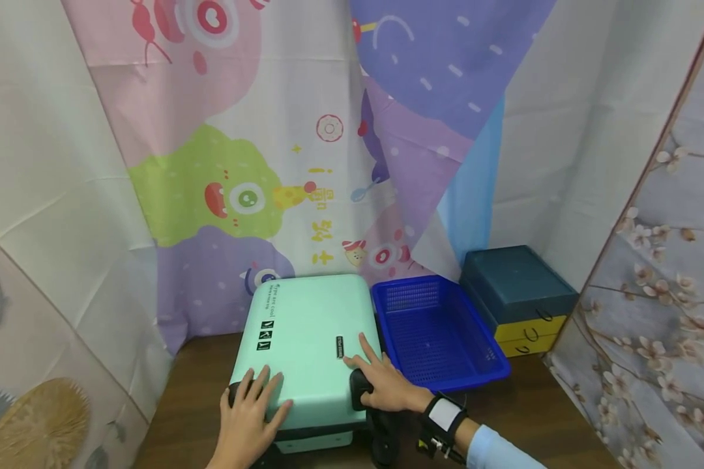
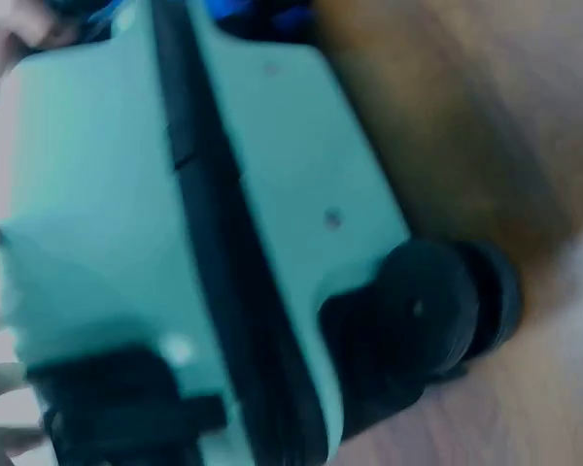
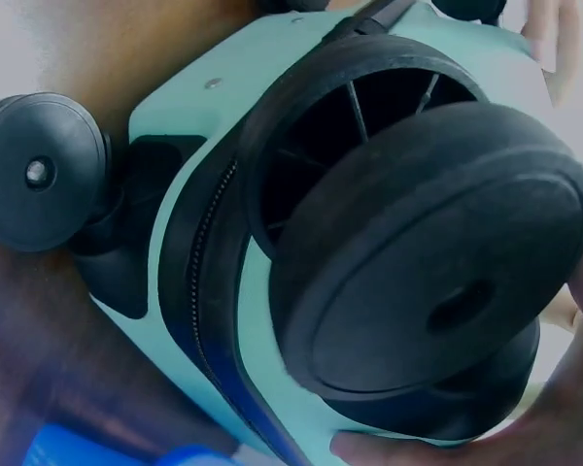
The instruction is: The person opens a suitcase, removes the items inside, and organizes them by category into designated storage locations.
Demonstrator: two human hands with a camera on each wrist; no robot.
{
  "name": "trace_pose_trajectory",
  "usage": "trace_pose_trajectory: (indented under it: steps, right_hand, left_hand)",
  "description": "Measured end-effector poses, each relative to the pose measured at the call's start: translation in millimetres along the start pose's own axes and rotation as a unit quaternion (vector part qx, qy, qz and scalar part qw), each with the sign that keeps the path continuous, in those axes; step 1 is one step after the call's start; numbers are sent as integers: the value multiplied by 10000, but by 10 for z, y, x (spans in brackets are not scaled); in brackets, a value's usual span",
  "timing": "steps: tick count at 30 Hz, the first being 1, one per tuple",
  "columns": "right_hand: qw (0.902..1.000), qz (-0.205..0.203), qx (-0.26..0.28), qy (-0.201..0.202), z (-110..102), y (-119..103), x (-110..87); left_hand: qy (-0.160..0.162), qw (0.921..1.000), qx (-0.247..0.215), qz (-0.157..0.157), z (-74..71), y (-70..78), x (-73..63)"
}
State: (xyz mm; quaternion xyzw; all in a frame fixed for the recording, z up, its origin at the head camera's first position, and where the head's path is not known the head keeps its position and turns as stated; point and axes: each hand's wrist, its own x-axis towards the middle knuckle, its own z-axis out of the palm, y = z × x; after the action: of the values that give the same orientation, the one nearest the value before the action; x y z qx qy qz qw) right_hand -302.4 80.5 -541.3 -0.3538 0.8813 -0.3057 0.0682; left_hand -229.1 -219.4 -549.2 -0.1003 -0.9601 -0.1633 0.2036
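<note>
A mint-green suitcase lies flat on the wooden table, with black wheels at its near end. The left hand rests on its near left corner, fingers spread over the top and edge. At the near right corner the right hand touches the shell beside a black wheel mount, its fingers spread. A large black wheel and the dark zipper band fill much of the right wrist view. In the blurred left wrist view, another wheel shows, with only fingertips at the left edge.
A blue plastic basket stands right of the suitcase. Beyond it is a box with a dark teal top and yellow drawers. A printed cartoon curtain hangs behind, and a floral curtain borders the right side.
</note>
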Motion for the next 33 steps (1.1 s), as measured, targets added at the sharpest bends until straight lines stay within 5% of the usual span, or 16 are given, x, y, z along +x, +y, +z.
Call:
trace_pose_trajectory:
  steps: [2,8,15,24,30,33]
  right_hand:
    - [10000,42,-20,-19,-30,18,-18]
    - [9999,-1,-167,25,-123,103,-78]
    - [9993,-38,-262,247,-254,49,-105]
    - [9899,-327,-1170,731,-510,-305,-7]
    - [9897,-424,-1201,652,-624,-491,1]
    - [9943,-628,-624,600,-688,-503,-29]
  left_hand:
    - [12,9988,299,392,105,70,-36]
    - [733,9840,925,1336,376,170,-129]
    - [1200,9719,1131,1676,557,305,-124]
    - [1826,9545,1208,2024,675,496,-155]
    - [2735,9247,776,2531,741,526,-135]
    - [2935,9189,562,2574,725,473,-141]
